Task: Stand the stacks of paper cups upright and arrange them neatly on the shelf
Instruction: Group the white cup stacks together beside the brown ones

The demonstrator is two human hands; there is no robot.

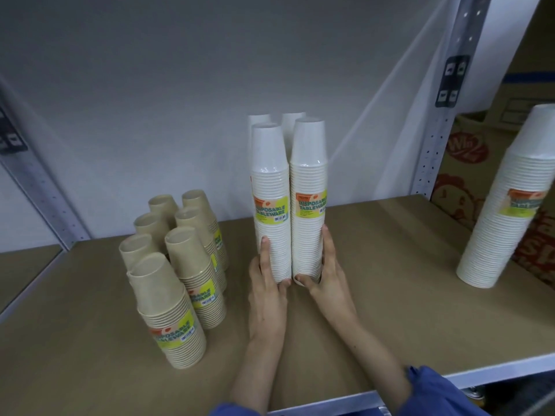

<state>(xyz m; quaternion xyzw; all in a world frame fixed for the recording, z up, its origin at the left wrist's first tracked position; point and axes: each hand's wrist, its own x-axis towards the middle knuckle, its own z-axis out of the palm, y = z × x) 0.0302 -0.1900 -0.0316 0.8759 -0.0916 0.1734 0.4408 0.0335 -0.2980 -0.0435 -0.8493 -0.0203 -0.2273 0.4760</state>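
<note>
Two tall white cup stacks stand upright side by side mid-shelf, the left white stack [270, 202] and the right white stack [309, 199], each with a yellow-green label. My left hand [267, 283] grips the base of the left one. My right hand [327, 274] grips the base of the right one. Two more white stacks [289, 121] stand right behind them, mostly hidden. Several brown cup stacks [177, 265] stand upright in two rows on the left. A lone white stack [510, 205] stands upright at the far right.
The brown shelf board [390, 265] has a grey metal front edge [495, 367]. A perforated metal upright [441, 115] rises at the back right, with printed cardboard boxes [462, 181] beyond it. A white wall backs the shelf.
</note>
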